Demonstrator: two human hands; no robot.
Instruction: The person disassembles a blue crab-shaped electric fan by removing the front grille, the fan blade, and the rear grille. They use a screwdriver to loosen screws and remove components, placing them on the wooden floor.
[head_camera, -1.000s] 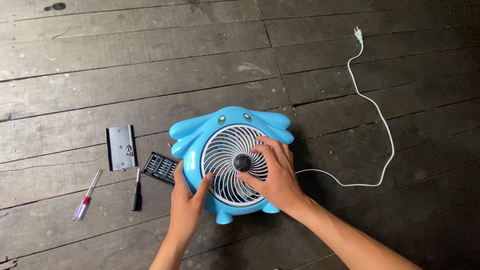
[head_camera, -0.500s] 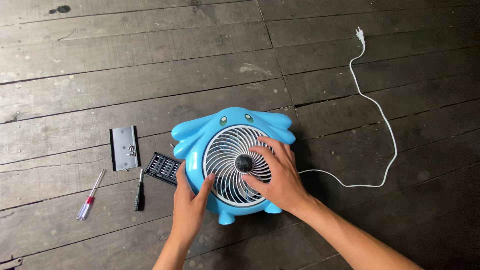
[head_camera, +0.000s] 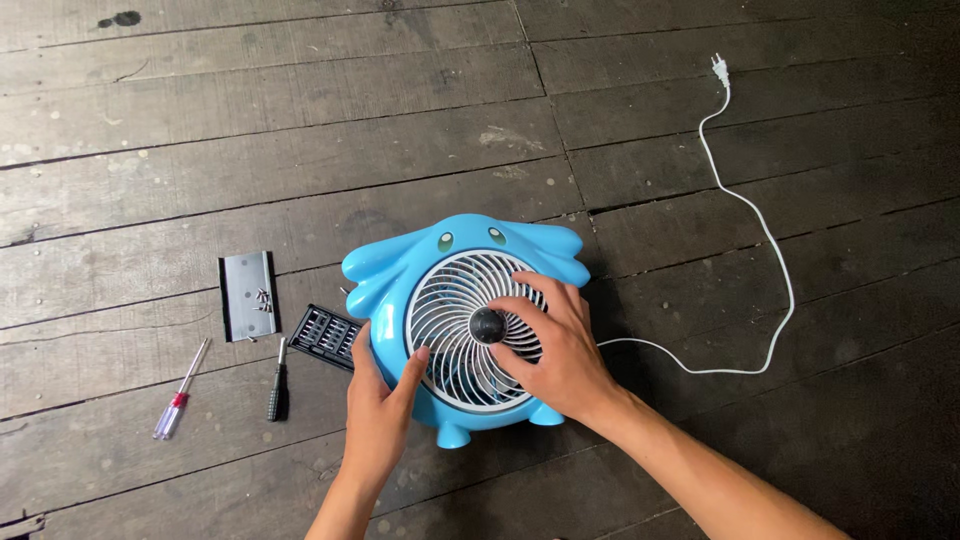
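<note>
A blue animal-shaped fan (head_camera: 400, 270) lies face up on the dark wooden floor. Its round white grille (head_camera: 450, 310) has a black hub (head_camera: 487, 325) in the middle. My left hand (head_camera: 378, 415) grips the fan's lower left edge, thumb up the side and forefinger resting on the grille. My right hand (head_camera: 555, 345) lies over the right half of the grille, fingers curled against its ribs beside the hub.
A white power cord (head_camera: 765, 250) runs from the fan to a plug (head_camera: 716, 68) at the upper right. Left of the fan lie a black bit case (head_camera: 322, 334), a grey lid with small screws (head_camera: 247, 295), a black-handled screwdriver (head_camera: 276, 383) and a clear-handled one (head_camera: 178, 403).
The fingers of my right hand have curled in more tightly on the grille near the hub. The left hand and the fan have hardly moved.
</note>
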